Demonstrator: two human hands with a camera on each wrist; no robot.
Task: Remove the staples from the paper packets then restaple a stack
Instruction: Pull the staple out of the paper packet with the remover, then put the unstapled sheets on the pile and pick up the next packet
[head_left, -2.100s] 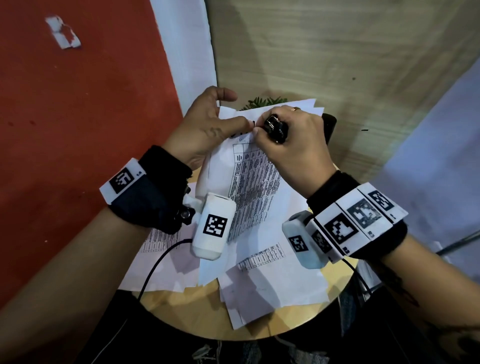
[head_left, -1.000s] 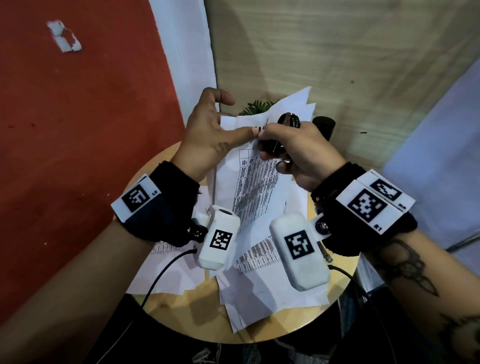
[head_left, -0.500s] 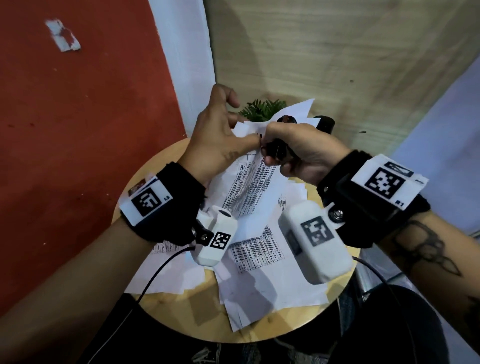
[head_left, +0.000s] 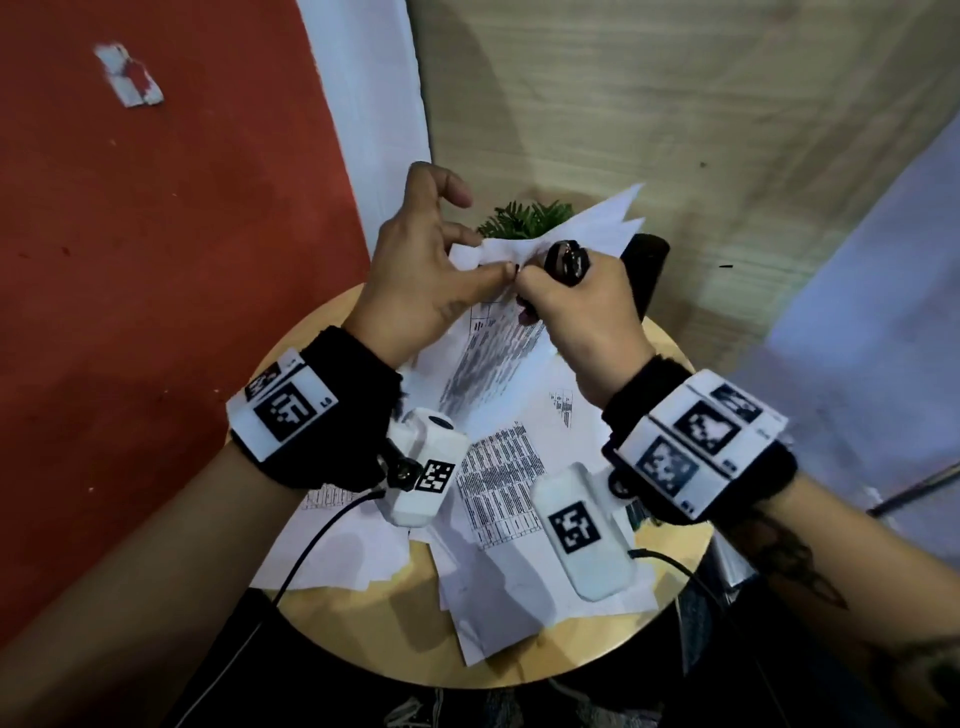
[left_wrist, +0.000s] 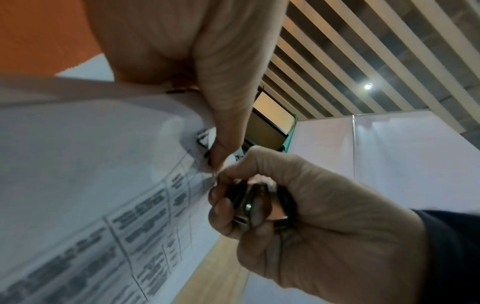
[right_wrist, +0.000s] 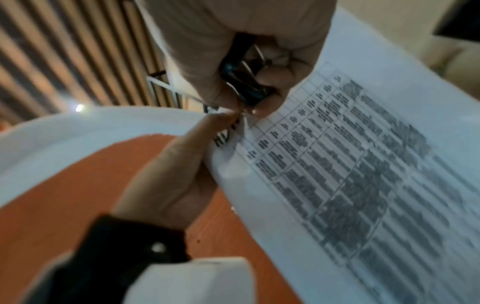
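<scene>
My left hand (head_left: 483, 257) pinches the top corner of a printed paper packet (head_left: 493, 353) between thumb and fingers and holds it up off the table. My right hand (head_left: 535, 291) grips a black staple remover (head_left: 566, 262), its thumb tip meeting the left thumb at that corner. The left wrist view shows the left thumb (left_wrist: 218, 158) on the packet (left_wrist: 103, 164) and the remover (left_wrist: 249, 203) inside the right fist. In the right wrist view the remover (right_wrist: 244, 82) ends at the packet's corner (right_wrist: 241, 127). The staple itself is too small to make out.
Several loose printed sheets (head_left: 498, 493) lie spread over the small round wooden table (head_left: 670, 618). A black stapler-like object (head_left: 641, 275) stands behind my right hand, beside a small green plant (head_left: 524, 218). A red wall is at the left.
Both hands have lifted the packet's corner up and away from me. My right wrist has rolled, still gripping the remover. My left fingers have spread wider behind the paper.
</scene>
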